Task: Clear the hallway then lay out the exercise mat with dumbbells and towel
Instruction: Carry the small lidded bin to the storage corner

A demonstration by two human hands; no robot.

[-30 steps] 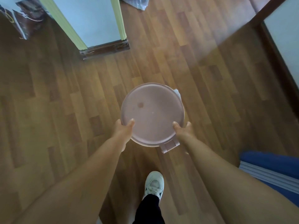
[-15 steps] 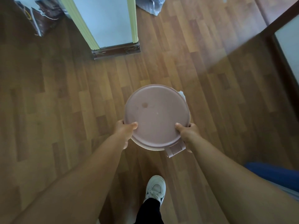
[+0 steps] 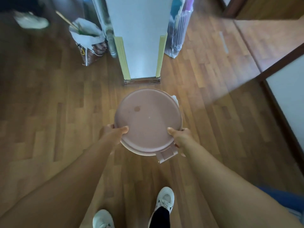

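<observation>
I carry a round pink plastic container (image 3: 148,119) with a flat lid and a clip latch on its near edge, held level above the wooden floor. My left hand (image 3: 115,132) grips its left near rim, thumb on the lid. My right hand (image 3: 179,137) grips its right near rim beside the latch. A strip of blue, perhaps the mat (image 3: 283,199), shows at the bottom right behind my right forearm. No dumbbells or towel are visible.
A pale wall end (image 3: 139,38) with yellow corner guards stands straight ahead. A bag with white cloth (image 3: 88,41) leans to its left, a plastic-wrapped package (image 3: 177,33) to its right. Another person's white shoe (image 3: 31,22) is at the top left. A dark door frame (image 3: 279,99) runs along the right.
I have walked forward with the container; the wall end has come nearer and the bags beside it have come into view. My grip on the container is unchanged.
</observation>
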